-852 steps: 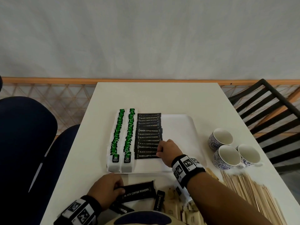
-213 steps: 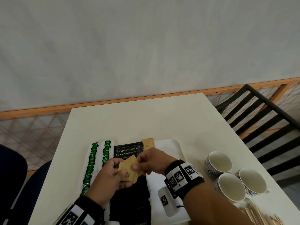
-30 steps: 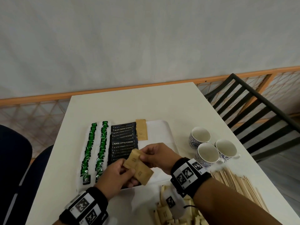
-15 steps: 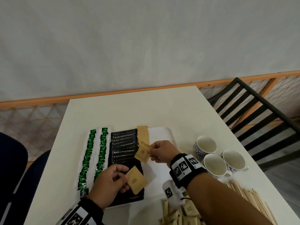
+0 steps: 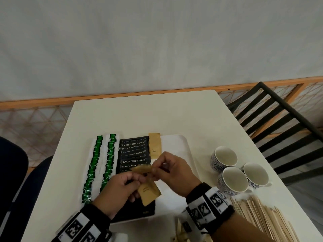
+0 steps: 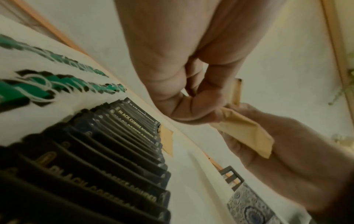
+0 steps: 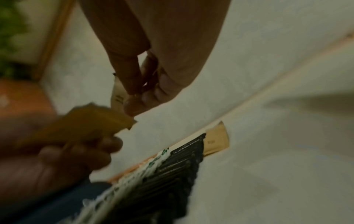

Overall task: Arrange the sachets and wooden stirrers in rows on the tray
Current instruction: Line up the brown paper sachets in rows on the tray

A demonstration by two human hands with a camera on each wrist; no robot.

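I have both hands together over the tray [image 5: 183, 147]: my left hand [image 5: 118, 191] holds the brown sachets [image 5: 148, 191], my right hand [image 5: 173, 170] pinches one. The started brown row [image 5: 154, 147] lies just ahead, long axis pointing away, nearer my right.

Green-white sachets [image 5: 95, 165] and black coffee sachets [image 5: 133, 152] lie in rows on the white tray [image 5: 178, 145]; wooden stirrers [image 5: 262, 219] lie heaped beside it.

Matt brown paper sachets [image 5: 150, 191], glossy black coffee sachets [image 5: 133, 151], smooth white tray [image 5: 176, 145] — glazed patterned cups [image 5: 224, 158], pale wooden stirrers [image 5: 258, 213]
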